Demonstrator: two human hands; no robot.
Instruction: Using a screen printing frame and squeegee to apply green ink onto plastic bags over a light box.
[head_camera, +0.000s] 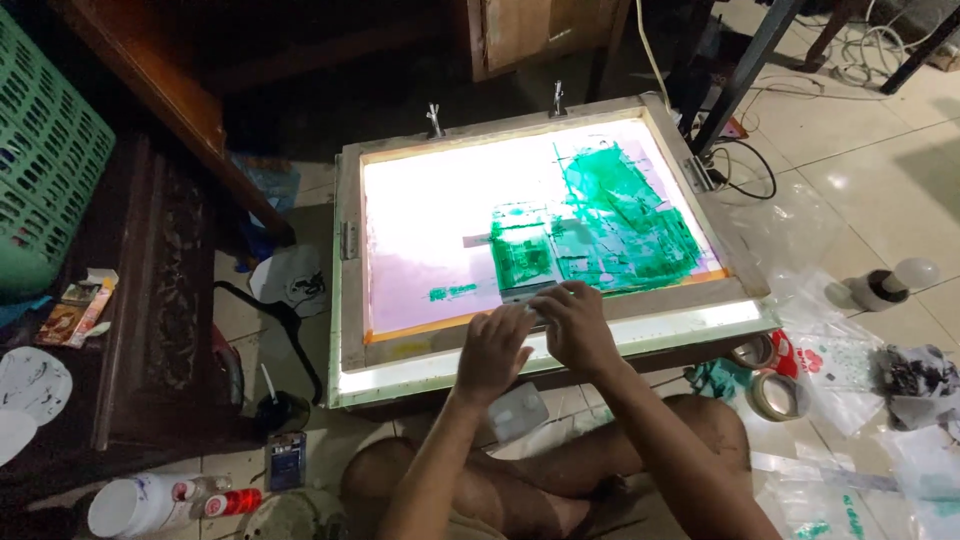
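Both hands (540, 335) pressing tape (530, 293), green-inked screen (600, 215)

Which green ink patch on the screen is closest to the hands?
The middle patch, a dark green square just above both hands; the large patch sits farther right, the small smear farther left.

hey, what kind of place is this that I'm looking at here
Most likely an informal screen-printing workspace set up on a tiled floor. A wooden-framed printing screen smeared with green ink lies on a lit light box, both hands working at its near edge, with tape rolls and plastic bags scattered alongside.
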